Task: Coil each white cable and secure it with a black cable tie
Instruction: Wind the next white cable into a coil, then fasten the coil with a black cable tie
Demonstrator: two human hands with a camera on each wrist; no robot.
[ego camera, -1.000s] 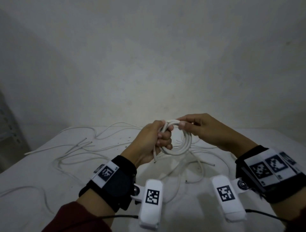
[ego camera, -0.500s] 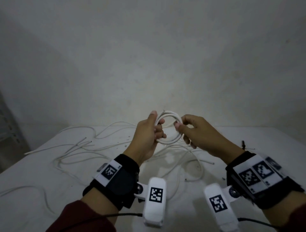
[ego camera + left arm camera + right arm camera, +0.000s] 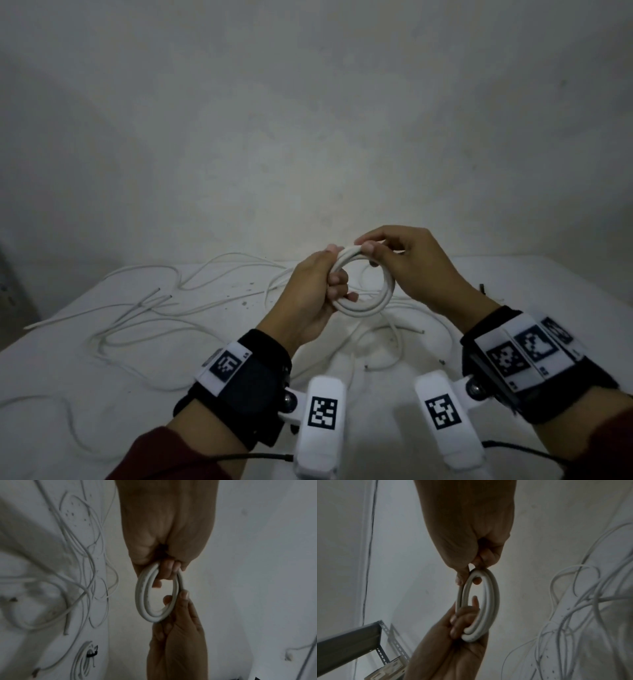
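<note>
A white cable wound into a small coil (image 3: 363, 310) hangs in the air above the table (image 3: 68, 370). My left hand (image 3: 337, 274) grips the coil's left side, fingers curled through the loop. My right hand (image 3: 368, 248) pinches the top of the coil between thumb and fingertips. In the left wrist view the coil (image 3: 142, 595) stands on edge between my left hand (image 3: 168, 572) above and my right hand (image 3: 176, 599) below. The right wrist view shows the same coil (image 3: 491, 595) held from both ends. No tie is on this coil.
Several loose white cables (image 3: 154, 308) sprawl over the white table. A finished coil (image 3: 80, 666) bound with a black tie (image 3: 91, 654) lies on the table. A small black piece (image 3: 482, 287) lies at the right. A grey metal shelf frame (image 3: 351, 635) stands to the left.
My right hand has shifted from the coil's right side to its top. The coil has turned to face me more openly, and my left hand keeps its grip.
</note>
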